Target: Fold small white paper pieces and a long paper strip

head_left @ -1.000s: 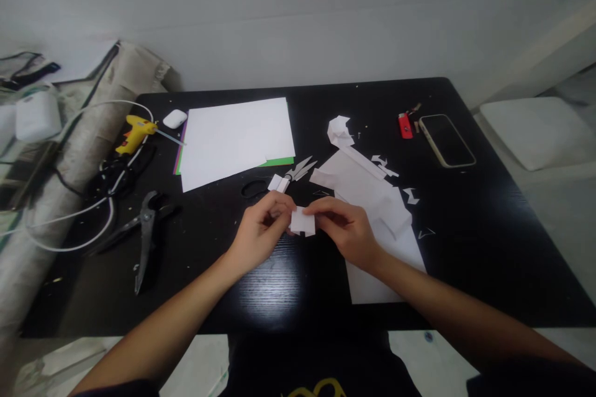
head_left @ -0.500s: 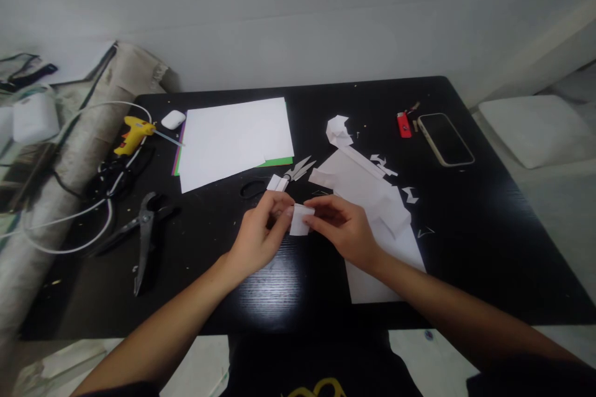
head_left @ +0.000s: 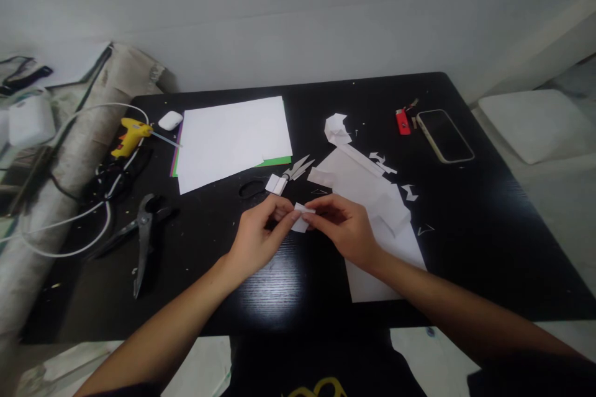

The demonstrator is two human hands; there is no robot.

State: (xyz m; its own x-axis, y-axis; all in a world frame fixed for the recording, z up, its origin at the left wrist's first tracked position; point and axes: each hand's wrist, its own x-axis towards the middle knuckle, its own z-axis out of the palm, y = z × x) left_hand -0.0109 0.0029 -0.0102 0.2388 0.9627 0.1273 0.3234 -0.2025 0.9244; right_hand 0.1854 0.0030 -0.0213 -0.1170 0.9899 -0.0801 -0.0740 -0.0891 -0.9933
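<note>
Between my two hands is a small white piece of paper [head_left: 300, 224], held above the black table. My left hand [head_left: 263, 229] pinches its left side with thumb and fingers. On the other side, my right hand [head_left: 347, 229] grips the right edge, thumb pressed close to the left thumb. Just beyond my fingers lie scissors [head_left: 298, 168], with a small folded white paper piece [head_left: 276, 183] over their handle. White paper sheets and cut pieces [head_left: 358, 177] spread beneath and past my right hand.
A stack of white and coloured sheets [head_left: 233, 136] lies at the back left. Further left are a yellow glue gun [head_left: 130, 136], a white earbud case [head_left: 170, 120] and pliers [head_left: 145, 229]. A red lighter [head_left: 403, 122] and a phone [head_left: 446, 136] lie at the back right of the table [head_left: 488, 248].
My thumbs have moved closer together on the small paper, and its upper part now looks folded or bent. The view has shifted slightly.
</note>
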